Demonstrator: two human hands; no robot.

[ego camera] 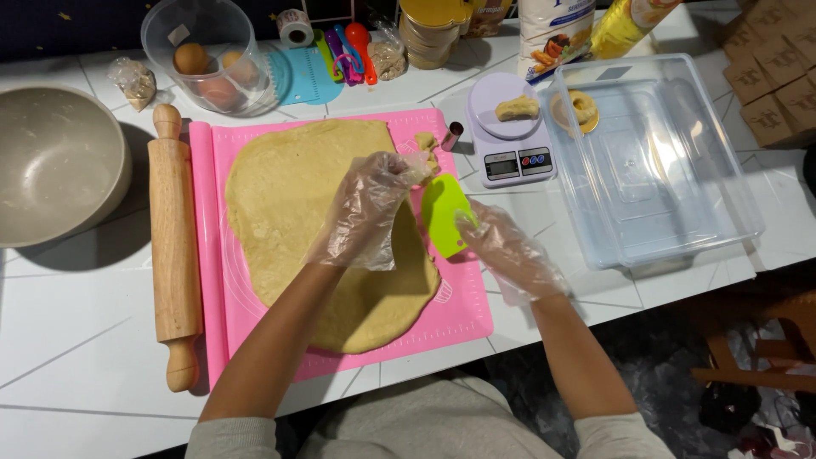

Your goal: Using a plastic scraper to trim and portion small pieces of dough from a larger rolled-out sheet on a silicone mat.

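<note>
1. Left hand [365, 212], in a clear plastic glove, hangs over the right side of the rolled-out dough [297, 221]; its fingers are pinched shut on a strip of dough [419, 163] pulled up from the sheet's edge.
2. Right hand [510, 251], also gloved, is closed around a green scraper [445, 214], held upright just beside the dough's right edge.
3. One sheet of dough lies flat on one pink mat [450, 314], which rests on the white tiled desk [76, 340].
4. One wooden rolling pin [173, 246] lies along the mat's left side; one grey bowl [55, 161] sits further left.
5. One small white kitchen scale [510, 140] carries one lump of dough [518, 108].
6. One clear plastic box [671, 170] holds one dough ring [580, 106] in its far left corner.
7. One round clear tub [187, 34] holds three brown eggs [191, 58].
8. At the desk's far edge stand a white paper bag [552, 25] with coloured print and a yellow pouch [625, 24]; brown cardboard boxes [778, 76] are stacked at far right.
</note>
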